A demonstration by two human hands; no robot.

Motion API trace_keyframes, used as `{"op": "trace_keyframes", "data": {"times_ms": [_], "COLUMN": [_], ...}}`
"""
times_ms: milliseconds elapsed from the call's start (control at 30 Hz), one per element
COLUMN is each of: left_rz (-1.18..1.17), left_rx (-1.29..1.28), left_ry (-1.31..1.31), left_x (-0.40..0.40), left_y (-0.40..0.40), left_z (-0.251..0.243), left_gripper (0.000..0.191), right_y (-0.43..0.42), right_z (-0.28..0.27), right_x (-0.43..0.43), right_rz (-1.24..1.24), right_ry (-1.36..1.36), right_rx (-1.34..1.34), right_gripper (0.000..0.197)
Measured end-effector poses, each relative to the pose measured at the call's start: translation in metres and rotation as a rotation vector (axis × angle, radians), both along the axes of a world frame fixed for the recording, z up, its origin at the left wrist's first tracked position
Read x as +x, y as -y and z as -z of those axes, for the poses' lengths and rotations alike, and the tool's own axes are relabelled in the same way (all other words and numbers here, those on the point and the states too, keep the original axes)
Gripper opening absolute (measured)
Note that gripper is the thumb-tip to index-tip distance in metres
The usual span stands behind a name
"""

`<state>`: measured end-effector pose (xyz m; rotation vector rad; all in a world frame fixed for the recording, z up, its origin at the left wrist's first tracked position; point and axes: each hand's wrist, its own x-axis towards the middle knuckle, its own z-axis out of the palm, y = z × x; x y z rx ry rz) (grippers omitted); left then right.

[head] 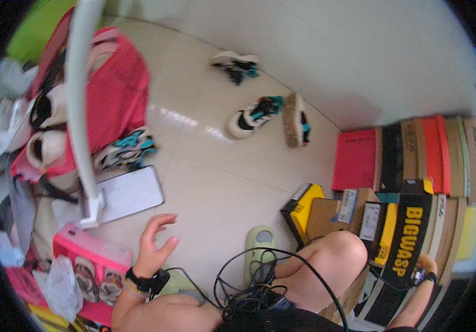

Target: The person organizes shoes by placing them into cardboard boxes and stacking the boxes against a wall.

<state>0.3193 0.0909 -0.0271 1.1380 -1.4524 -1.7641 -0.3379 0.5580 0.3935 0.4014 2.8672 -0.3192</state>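
My left hand (154, 247) hangs over the floor with its fingers apart and nothing in it; a black strap circles the wrist. Below and left of it, a pink shoebox (92, 242) holds grey-brown shoes (99, 282). My right hand (427, 264) is against the stacked boxes at the right, beside a black Bigwasp shoebox (408, 236); its fingertips are hidden, so I cannot tell whether it grips one. On the tiles beyond lie loose black, white and teal sneakers (254, 116), one of them on its side (294, 120).
Pink-red bag (117, 91) with white shoes (47, 149) on the left, near a white pole (78, 95) and a flat white-topped object (132, 193). Coiled black cable (258, 286) lies across my lap. More shoeboxes (354, 159) stand against the wall. Green slipper (258, 249) is on my foot.
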Motion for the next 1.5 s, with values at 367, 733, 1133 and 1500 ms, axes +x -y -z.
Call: {"op": "trace_keyframes", "data": {"times_ms": [367,733,1133,1500], "left_rz": [-0.036,-0.126,-0.076,-0.087], "left_rx": [-0.111,-0.072,0.037,-0.017], "left_ry": [0.013,0.119,0.168,0.112], "left_x": [-0.001,0.027,0.023,0.045], "left_y": [-0.001,-0.011,0.009,0.008], "left_z": [-0.02,-0.009,0.001,0.01], "left_gripper": [0.031,0.027,0.025,0.025], "right_y": [0.482,0.599,0.71,0.774], "right_z": [0.058,0.344,0.468,0.532], "right_x": [0.216,0.319,0.238,0.258], "right_rz": [-1.482,-2.104,-1.782,-0.924], "right_ry": [-0.386,0.183,-0.077,0.262], "right_rx": [0.002,0.53,-0.41,-0.584], "right_gripper": [0.021,0.026,0.019,0.038]}}
